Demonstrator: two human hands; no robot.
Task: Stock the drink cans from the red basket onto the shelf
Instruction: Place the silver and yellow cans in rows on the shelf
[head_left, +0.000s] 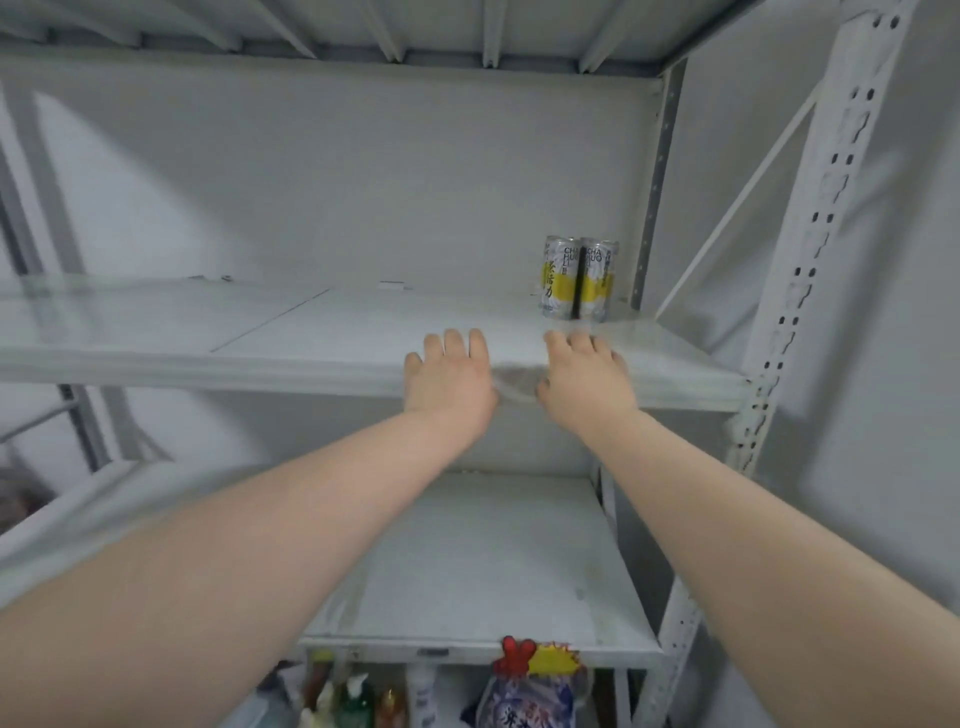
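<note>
Two silver and yellow drink cans (577, 278) stand upright side by side at the back right of the white shelf (311, 332). My left hand (449, 379) lies at the shelf's front edge, fingers straight, holding nothing. My right hand (584, 376) lies beside it with fingers reaching onto the shelf, just in front of the cans and apart from them. Between my hands a crumpled bit of clear film (514, 382) lies on the shelf edge. The red basket is out of view.
A white perforated upright (810, 249) and a diagonal brace stand at the right. Under my arms is a lower shelf (483, 561); below it are bottles (353, 701) and a blue and white bag (524, 701) with a red and yellow tag.
</note>
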